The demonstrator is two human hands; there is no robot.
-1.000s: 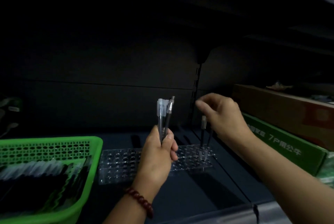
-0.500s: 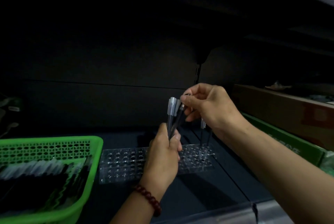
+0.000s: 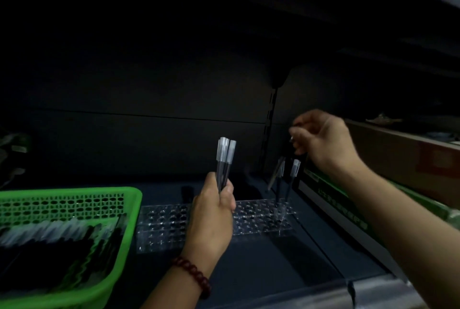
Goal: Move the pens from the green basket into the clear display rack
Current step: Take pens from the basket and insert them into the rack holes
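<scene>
The green basket (image 3: 132,196) stands at the left with several black pens with clear caps (image 3: 49,234) lying in it. To its right on the dark shelf lies the clear display rack (image 3: 161,229), a flat plate of holes. My left hand (image 3: 211,219) is above the rack's middle, shut on a small bundle of pens (image 3: 225,159) held upright, caps up. My right hand (image 3: 326,144) hovers above the rack's right end with fingers pinched on one dark pen, which is mostly hidden. A few pens (image 3: 295,171) stand in the holes there.
A green box (image 3: 331,199) lies along the right side close to the rack, with a brown carton (image 3: 398,156) behind it. A slotted shelf upright (image 3: 270,134) rises at the back. The shelf's front lip (image 3: 323,291) runs below my arms. An upper shelf hangs overhead.
My right hand reached to the bundle, pinched one pen from it, then moved right and back over the rack's right end. My left hand stayed over the rack with the bundle.
</scene>
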